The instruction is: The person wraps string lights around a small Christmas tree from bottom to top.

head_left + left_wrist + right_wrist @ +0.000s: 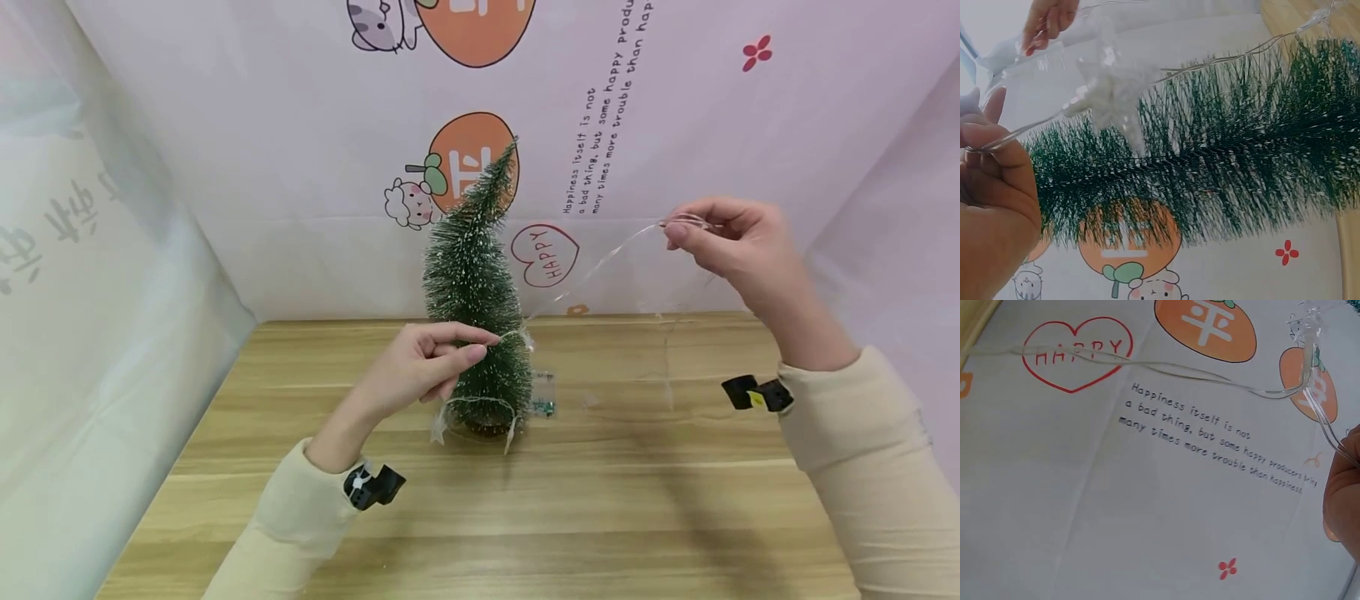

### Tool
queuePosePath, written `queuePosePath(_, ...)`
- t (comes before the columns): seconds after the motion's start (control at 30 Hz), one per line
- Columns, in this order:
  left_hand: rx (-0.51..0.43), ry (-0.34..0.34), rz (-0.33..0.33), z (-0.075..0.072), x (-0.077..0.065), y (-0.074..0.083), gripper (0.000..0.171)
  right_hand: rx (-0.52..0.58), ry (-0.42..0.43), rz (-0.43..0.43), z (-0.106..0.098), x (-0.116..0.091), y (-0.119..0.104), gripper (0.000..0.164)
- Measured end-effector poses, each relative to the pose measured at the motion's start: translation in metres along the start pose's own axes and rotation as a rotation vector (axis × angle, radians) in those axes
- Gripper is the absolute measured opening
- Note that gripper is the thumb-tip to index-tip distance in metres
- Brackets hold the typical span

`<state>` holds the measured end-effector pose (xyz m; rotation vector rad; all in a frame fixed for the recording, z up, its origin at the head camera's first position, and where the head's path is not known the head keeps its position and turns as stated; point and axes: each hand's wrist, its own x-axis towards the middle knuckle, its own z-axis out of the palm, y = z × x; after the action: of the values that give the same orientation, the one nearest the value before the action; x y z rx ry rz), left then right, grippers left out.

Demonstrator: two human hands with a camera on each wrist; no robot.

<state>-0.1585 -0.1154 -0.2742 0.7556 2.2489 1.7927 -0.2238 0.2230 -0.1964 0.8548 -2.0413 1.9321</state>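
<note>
A small green artificial Christmas tree (472, 275) with pale-flecked bristles stands upright on the table, its tip leaning right. In front of its lower half my left hand (420, 367) pinches the clear wire of a string of lights (603, 260) between thumb and fingers. Up and to the right, my right hand (750, 242) holds gathered loops of the same string, and wire spans the two hands. A clear star-shaped light (1110, 94) hangs close to the left hand in the left wrist view. More wire with star lights (438, 432) curves round the front of the tree's base.
On the wooden table (420, 517), a small clear case (544, 396) with a green part lies just right of the tree. A printed cloth (645, 108) hangs behind the table. Loose wire (667, 367) dangles below the right hand.
</note>
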Motion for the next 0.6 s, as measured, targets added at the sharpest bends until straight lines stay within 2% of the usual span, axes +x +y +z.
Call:
queuePosePath(0.07,0.000,-0.006,0.003,0.001,-0.001,-0.001,0.030,0.005,-0.033,-0.030,0.001,0.004,-0.005,0.017)
queuePosePath(0.13,-0.015,-0.003,0.033,0.001,-0.001,-0.001,0.029,0.041,-0.071,-0.070,0.001,0.007,-0.010,0.021)
queuePosePath(0.3,-0.073,0.056,0.144,0.001,-0.001,-0.003,0.028,0.232,-0.227,-0.122,-0.003,0.012,-0.020,0.036)
queuePosePath(0.37,-0.089,0.107,0.202,0.001,-0.001,-0.005,0.028,0.211,-0.261,-0.080,-0.006,0.013,-0.024,0.035)
queuePosePath(0.47,-0.116,0.229,0.270,0.000,-0.002,-0.006,0.019,0.089,-0.300,0.013,-0.011,0.015,-0.029,0.029)
queuePosePath(0.53,-0.128,0.314,0.290,0.000,-0.002,-0.006,0.016,-0.013,-0.313,0.082,-0.013,0.016,-0.031,0.024)
queuePosePath(0.6,-0.132,0.368,0.279,0.000,-0.002,-0.006,0.015,-0.071,-0.341,0.113,-0.012,0.017,-0.033,0.021)
